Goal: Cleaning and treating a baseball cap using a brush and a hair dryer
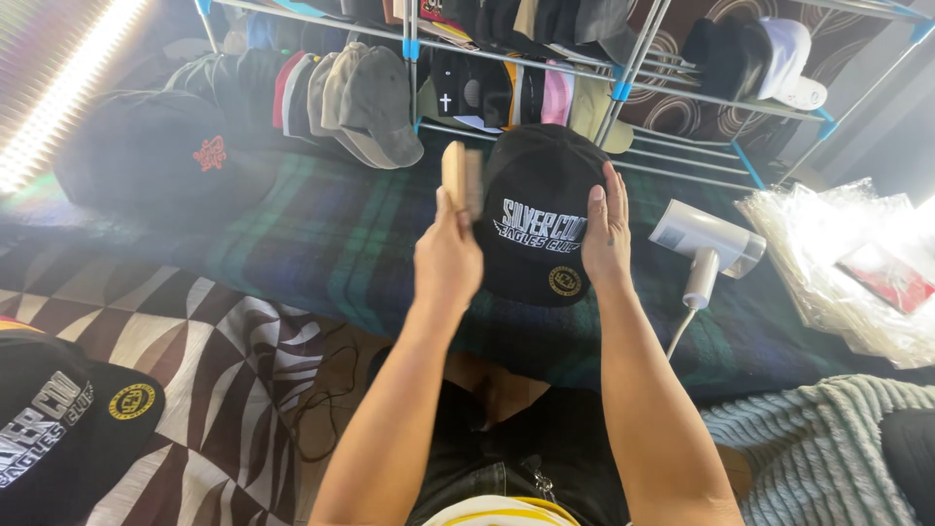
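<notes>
My right hand point(606, 232) holds up a black cap point(538, 209) with white lettering and a round gold sticker on its brim, fingers spread along its right side. My left hand point(447, 255) grips a wooden brush point(461, 175) and presses it against the cap's left side. Both are raised above a dark green and blue plaid blanket point(321, 244).
A white handheld steamer point(706, 244) lies on the blanket to the right. A metal rack point(623, 73) packed with several caps stands behind. Another black cap point(156, 151) rests at the left, a similar one point(63, 424) at the lower left. Clear plastic bags point(847, 263) lie at the right.
</notes>
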